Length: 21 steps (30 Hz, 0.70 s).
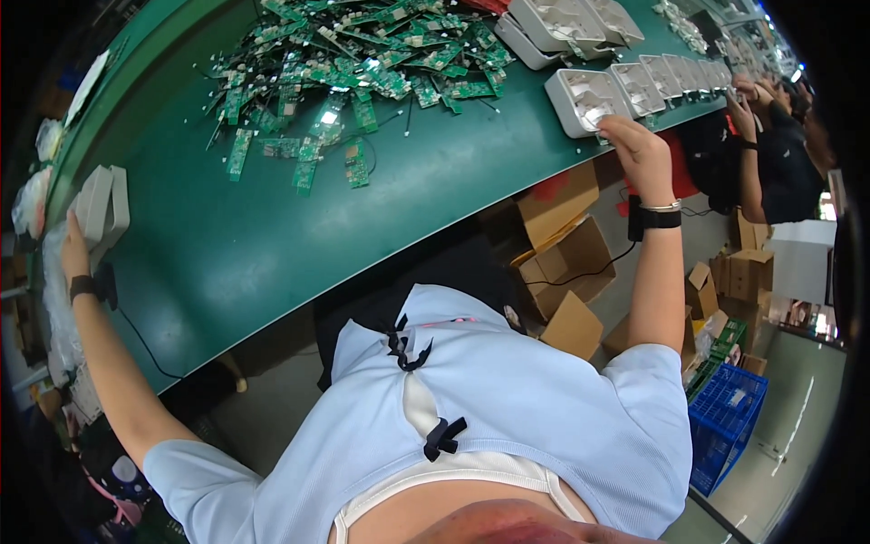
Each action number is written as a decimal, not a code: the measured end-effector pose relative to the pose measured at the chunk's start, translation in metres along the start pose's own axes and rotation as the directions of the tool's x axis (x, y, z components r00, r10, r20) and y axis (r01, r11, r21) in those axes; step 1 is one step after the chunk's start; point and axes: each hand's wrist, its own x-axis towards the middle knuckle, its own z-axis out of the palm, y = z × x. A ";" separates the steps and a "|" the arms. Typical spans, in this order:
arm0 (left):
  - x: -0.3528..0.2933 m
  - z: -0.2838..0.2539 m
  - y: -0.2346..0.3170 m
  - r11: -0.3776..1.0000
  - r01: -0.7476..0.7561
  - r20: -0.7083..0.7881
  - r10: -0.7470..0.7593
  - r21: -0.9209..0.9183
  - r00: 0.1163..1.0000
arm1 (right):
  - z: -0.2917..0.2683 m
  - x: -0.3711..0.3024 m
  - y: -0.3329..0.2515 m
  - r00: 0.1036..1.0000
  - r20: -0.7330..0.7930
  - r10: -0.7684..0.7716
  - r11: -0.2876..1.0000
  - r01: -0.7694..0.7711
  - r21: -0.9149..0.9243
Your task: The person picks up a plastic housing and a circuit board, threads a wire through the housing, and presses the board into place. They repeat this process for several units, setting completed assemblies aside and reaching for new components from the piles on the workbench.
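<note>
Nearby, your left hand [74,249] lay against a pair of white covers [96,201] at the tabletop's [408,213] left edge. Its fingers stretched along their outer side; the thumb was hidden, so I could not tell whether they gripped. Those covers looked light, stiff and rather smooth, so a hold across both long sides would have suited them better than a fingertip pinch. A black cord [140,342] ran by that wrist to the near edge.

Your right hand [637,150] was at the near edge, toward the right, its thumb and fingertips drawn close together at the front corner of a white shell [564,111]. Whether they pinched anything was unclear. The shell, open side up, seemed light and rigid, best taken by its outer walls.

Farther in, loose boards [357,163] lay mid-tabletop before a heap [362,54] by the far edge. They looked thin and fragile, safest held by their long edges. Beyond the shell, more shells [638,88] lined the near edge rightward.
</note>
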 end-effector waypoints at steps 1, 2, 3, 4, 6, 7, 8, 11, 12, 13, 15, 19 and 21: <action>-0.009 -0.006 0.016 0.997 -0.049 0.002 0.049 -0.054 0.999 | -0.002 -0.002 0.003 1.000 -0.006 0.010 1.000 -0.010 -0.026; -0.022 -0.011 0.031 0.990 -0.096 0.002 0.097 -0.106 0.995 | -0.002 -0.004 0.005 1.000 -0.011 0.019 0.999 -0.020 -0.051; -0.042 -0.018 0.047 0.978 -0.139 -0.005 0.140 -0.159 0.990 | -0.002 -0.005 0.008 1.000 -0.008 0.015 0.999 -0.015 -0.044; -0.051 -0.029 0.029 0.983 -0.114 -0.014 0.114 -0.145 0.993 | 0.001 -0.001 0.012 1.000 -0.014 -0.004 0.998 0.003 -0.062; -0.102 -0.037 0.052 0.958 -0.154 -0.003 0.157 -0.241 0.988 | 0.001 -0.002 0.011 1.000 -0.024 -0.006 0.992 0.003 -0.128; -0.136 -0.040 0.061 0.943 -0.170 0.000 0.177 -0.286 0.984 | 0.002 -0.004 0.007 1.000 -0.018 -0.013 0.993 0.010 -0.119; -0.184 -0.048 0.083 0.927 -0.180 -0.002 0.190 -0.329 0.982 | 0.003 -0.002 -0.003 0.997 -0.071 -0.006 0.990 -0.004 -0.141; -0.304 -0.052 0.136 0.857 -0.207 -0.008 0.231 -0.472 0.973 | 0.007 0.005 -0.044 0.985 -0.170 -0.010 0.982 -0.022 -0.189; -0.333 -0.050 0.160 0.831 -0.215 -0.013 0.243 -0.513 0.970 | 0.012 0.009 -0.058 0.986 -0.166 -0.017 0.997 0.005 -0.071; -0.366 -0.056 0.180 0.806 -0.227 -0.020 0.258 -0.546 0.966 | 0.016 0.012 -0.073 0.986 -0.163 -0.017 0.998 0.027 0.056; -0.394 -0.058 0.184 0.784 -0.313 -0.038 0.347 -0.536 0.937 | 0.028 0.027 -0.112 0.994 -0.097 -0.050 0.950 0.077 0.302; -0.455 -0.047 0.225 0.775 -0.446 -0.057 0.473 -0.448 0.879 | 0.060 0.068 -0.186 0.958 0.129 -0.256 0.856 0.163 0.490; -0.468 -0.039 0.236 0.775 -0.464 -0.068 0.484 -0.429 0.872 | 0.081 0.090 -0.207 0.939 0.138 -0.316 0.860 0.222 0.460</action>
